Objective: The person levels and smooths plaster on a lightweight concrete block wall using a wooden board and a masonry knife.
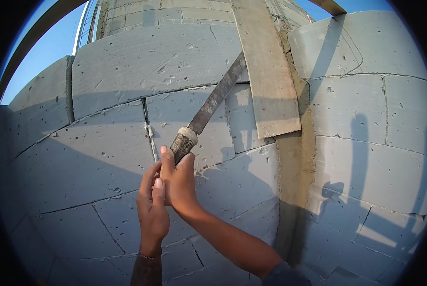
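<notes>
Right now I am wrapping both my left hand (152,209) and right hand (179,178) tight around the wooden handle (183,145) of a long blade (218,95), stiff and probably heavy, slanting up against the block wall (108,157). Beyond it, a plank (268,71) is leaning in the way.

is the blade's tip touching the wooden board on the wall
Yes, the tip of the long blade, held by its handle in both hands, the right hand and the left hand, meets the edge of the wooden board.
</notes>
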The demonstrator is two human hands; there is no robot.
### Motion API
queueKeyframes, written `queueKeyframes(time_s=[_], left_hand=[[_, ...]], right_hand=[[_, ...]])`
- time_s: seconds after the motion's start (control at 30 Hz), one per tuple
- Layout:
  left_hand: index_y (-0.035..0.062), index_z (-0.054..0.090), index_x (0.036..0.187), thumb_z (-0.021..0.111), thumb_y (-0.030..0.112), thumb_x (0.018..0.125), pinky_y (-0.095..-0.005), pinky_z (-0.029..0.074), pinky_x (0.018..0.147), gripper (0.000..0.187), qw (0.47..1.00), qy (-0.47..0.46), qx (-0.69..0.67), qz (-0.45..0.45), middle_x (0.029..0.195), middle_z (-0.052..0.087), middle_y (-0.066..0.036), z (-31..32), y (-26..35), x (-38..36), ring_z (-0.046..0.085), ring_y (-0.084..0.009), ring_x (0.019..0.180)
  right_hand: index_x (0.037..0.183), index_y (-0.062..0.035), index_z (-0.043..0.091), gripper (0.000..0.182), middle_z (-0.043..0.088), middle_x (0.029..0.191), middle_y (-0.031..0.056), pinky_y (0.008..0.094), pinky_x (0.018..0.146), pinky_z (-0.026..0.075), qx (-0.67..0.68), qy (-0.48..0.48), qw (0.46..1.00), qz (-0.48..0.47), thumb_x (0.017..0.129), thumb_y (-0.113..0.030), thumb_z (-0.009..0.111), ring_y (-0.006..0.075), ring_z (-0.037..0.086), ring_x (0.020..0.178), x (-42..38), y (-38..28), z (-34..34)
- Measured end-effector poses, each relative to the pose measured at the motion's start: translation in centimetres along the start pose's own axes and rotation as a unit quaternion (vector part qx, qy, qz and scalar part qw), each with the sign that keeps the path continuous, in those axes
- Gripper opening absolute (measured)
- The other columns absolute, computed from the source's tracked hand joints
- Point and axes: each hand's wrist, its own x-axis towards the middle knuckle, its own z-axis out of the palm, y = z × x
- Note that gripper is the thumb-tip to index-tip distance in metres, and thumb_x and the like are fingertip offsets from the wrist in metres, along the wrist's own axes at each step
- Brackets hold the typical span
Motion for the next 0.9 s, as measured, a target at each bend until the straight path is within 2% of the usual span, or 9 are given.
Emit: queueKeyframes(time_s=[0.07, 0.13, 0.27, 0.47, 0.6, 0.67, 0.7, 0.8, 0.9], left_hand=[[-0.0048, 0.048, 0.115, 0.039, 0.024, 0.091, -0.0282, 0.04, 0.084, 0.039, 0.998, 0.03, 0.051, 0.01, 0.104, 0.056, -0.015, -2.9, 0.2, 0.3, 0.052, -0.0187, 0.098], [-0.0064, 0.048, 0.115, 0.036, 0.024, 0.092, -0.0298, 0.039, 0.086, 0.04, 0.994, -0.001, 0.101, -0.037, 0.106, 0.055, -0.017, -5.2, 0.6, 0.2, 0.052, -0.0203, 0.099], [-0.009, 0.046, 0.115, 0.035, 0.023, 0.091, -0.032, 0.04, 0.086, 0.041, 0.986, 0.029, 0.165, 0.028, 0.106, 0.056, -0.019, -7.0, -1.2, -0.3, 0.052, -0.0226, 0.099], [-0.009, 0.046, 0.116, 0.034, 0.025, 0.091, -0.0324, 0.039, 0.087, 0.043, 0.984, 0.043, 0.171, -0.003, 0.108, 0.055, -0.019, -9.1, -0.7, 0.1, 0.052, -0.0238, 0.101], [-0.0086, 0.052, 0.107, 0.03, 0.032, 0.094, -0.031, 0.043, 0.078, 0.048, 0.983, 0.1, 0.154, 0.029, 0.096, 0.059, -0.016, -9.4, 0.4, 1.2, 0.055, -0.019, 0.088], [-0.0077, 0.056, 0.099, 0.032, 0.032, 0.094, -0.0304, 0.045, 0.069, 0.046, 0.98, 0.124, 0.146, 0.053, 0.085, 0.061, -0.012, -8.2, 0.8, 2.5, 0.057, -0.017, 0.075], [-0.0062, 0.058, 0.095, 0.034, 0.031, 0.094, -0.0294, 0.045, 0.065, 0.044, 0.976, 0.113, 0.17, 0.074, 0.079, 0.061, -0.01, -7.1, 0.9, 3.3, 0.057, -0.0159, 0.07], [-0.003, 0.062, 0.085, 0.039, 0.028, 0.093, -0.0271, 0.043, 0.053, 0.039, 0.938, 0.121, 0.306, 0.107, 0.06, 0.059, -0.008, -0.6, 1.1, 7.3, 0.053, -0.0115, 0.057], [-0.0021, 0.061, 0.083, 0.041, 0.029, 0.093, -0.0282, 0.039, 0.048, 0.039, 0.961, 0.139, 0.199, 0.13, 0.055, 0.055, -0.011, 0.2, -0.3, 8.2, 0.046, -0.0098, 0.052]], right_hand=[[0.089, 0.0064, 0.032, 0.05, 0.053, 0.071, 0.0214, 0.0346, 0.053, 0.047, -0.01, -0.013, 1.0, 0.002, 0.088, -0.041, 0.047, 0.0284, 0.058, 0.061, -0.5, 0.2, 2.6], [0.091, 0.0073, 0.032, 0.052, 0.052, 0.072, 0.0214, 0.0344, 0.055, 0.046, 0.065, 0.004, 0.993, -0.098, 0.088, -0.042, 0.048, 0.0279, 0.058, 0.064, -2.8, 3.2, 5.6], [0.093, 0.0077, 0.031, 0.053, 0.052, 0.075, 0.0223, 0.0346, 0.056, 0.045, 0.134, 0.0, 0.989, -0.067, 0.087, -0.042, 0.049, 0.0282, 0.057, 0.065, -3.1, 4.1, 7.5], [0.094, 0.0073, 0.029, 0.052, 0.052, 0.075, 0.0236, 0.0356, 0.055, 0.045, 0.144, -0.028, 0.989, -0.024, 0.088, -0.04, 0.049, 0.0298, 0.057, 0.064, -4.0, 3.1, 9.2], [0.096, 0.0076, 0.026, 0.047, 0.052, 0.075, 0.0262, 0.0369, 0.057, 0.045, 0.164, -0.062, 0.984, -0.046, 0.09, -0.034, 0.046, 0.0342, 0.059, 0.068, -4.3, 1.1, 9.5], [0.099, 0.0061, 0.025, 0.046, 0.051, 0.079, 0.0194, 0.0319, 0.061, 0.044, 0.22, -0.089, 0.971, -0.032, 0.091, -0.035, 0.045, 0.0228, 0.056, 0.072, -3.8, 0.2, 9.3], [0.097, 0.0077, 0.028, 0.045, 0.053, 0.081, 0.019, 0.0319, 0.062, 0.044, 0.177, -0.012, 0.98, -0.092, 0.091, -0.033, 0.045, 0.0212, 0.056, 0.072, -3.2, -0.5, 8.9], [0.092, 0.0103, 0.036, 0.042, 0.053, 0.083, 0.0181, 0.0326, 0.066, 0.044, 0.217, -0.115, 0.969, -0.004, 0.091, -0.031, 0.045, 0.0199, 0.055, 0.076, 3.3, -2.1, 2.0], [0.092, 0.0098, 0.036, 0.042, 0.053, 0.083, 0.0194, 0.0338, 0.067, 0.044, 0.188, -0.018, 0.981, -0.043, 0.091, -0.031, 0.046, 0.0226, 0.055, 0.076, 4.2, -1.0, 2.7]])
